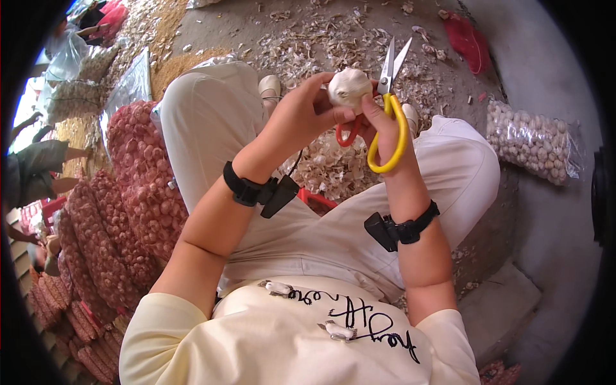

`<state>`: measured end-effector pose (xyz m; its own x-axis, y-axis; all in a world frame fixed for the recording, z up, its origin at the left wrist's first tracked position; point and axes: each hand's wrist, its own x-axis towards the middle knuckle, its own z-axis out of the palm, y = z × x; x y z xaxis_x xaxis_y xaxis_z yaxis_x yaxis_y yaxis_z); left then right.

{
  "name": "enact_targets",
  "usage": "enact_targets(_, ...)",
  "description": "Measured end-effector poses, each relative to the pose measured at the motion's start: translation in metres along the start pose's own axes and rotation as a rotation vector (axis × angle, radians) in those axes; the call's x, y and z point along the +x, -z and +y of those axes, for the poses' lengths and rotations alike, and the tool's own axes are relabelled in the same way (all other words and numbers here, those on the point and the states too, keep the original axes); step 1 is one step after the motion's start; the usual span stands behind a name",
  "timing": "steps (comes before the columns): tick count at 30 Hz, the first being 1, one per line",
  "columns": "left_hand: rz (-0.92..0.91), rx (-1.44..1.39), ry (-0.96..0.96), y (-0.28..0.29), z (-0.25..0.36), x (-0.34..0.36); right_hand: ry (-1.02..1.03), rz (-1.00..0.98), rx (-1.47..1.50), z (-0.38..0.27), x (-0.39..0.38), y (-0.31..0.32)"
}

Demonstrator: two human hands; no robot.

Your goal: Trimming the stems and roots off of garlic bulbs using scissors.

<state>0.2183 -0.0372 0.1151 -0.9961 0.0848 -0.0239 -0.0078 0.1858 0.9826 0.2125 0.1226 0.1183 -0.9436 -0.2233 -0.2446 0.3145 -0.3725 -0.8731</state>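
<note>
Above my lap, my left hand (pixel 307 110) is closed around the left side of a whitish garlic bulb (pixel 348 86), its thumb along the lower edge. My right hand (pixel 383 128) grips a pair of scissors (pixel 385 85) with one yellow and one red handle loop. Their metal blades stand apart and point away from me, just right of the bulb. The right thumb also presses on the bulb's lower right side; the other right fingers are partly hidden behind it. Below both hands lies a heap of garlic skins (pixel 330 163) between my legs.
Red net sacks of garlic (pixel 138 167) are stacked at my left. A clear bag of white bulbs (pixel 532 141) lies at the right, beyond my knee. Loose skins (pixel 308 48) and a red net bag (pixel 466 42) lie on the floor ahead. Other people's limbs (pixel 38 163) show far left.
</note>
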Motion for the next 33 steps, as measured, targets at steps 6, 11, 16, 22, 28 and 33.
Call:
enact_targets(6, 0.01, 0.254, -0.177, 0.0, 0.016, -0.005, -0.078, -0.231, 0.245, -0.012, -0.002, 0.004)
enact_targets(11, -0.036, 0.081, -0.281, -0.001, 0.019, -0.007, -0.101, -0.239, 0.224, -0.01, -0.005, 0.004)
enact_targets(16, -0.049, -0.148, -0.083, -0.002, 0.011, -0.001, -0.118, -0.252, 0.193, -0.009, 0.001, 0.013)
enact_targets(22, -0.108, -0.165, -0.182, 0.003, 0.01, 0.002, 0.145, -0.131, -0.249, -0.016, 0.004, 0.007)
enact_targets(28, 0.143, -0.645, -0.015, 0.051, 0.032, 0.008, 0.102, -0.096, 0.01, -0.007, 0.025, 0.022)
enact_targets(33, 0.48, -0.768, -0.286, 0.133, 0.047, 0.005, 0.088, -0.128, -0.073, 0.014, 0.029, 0.034)
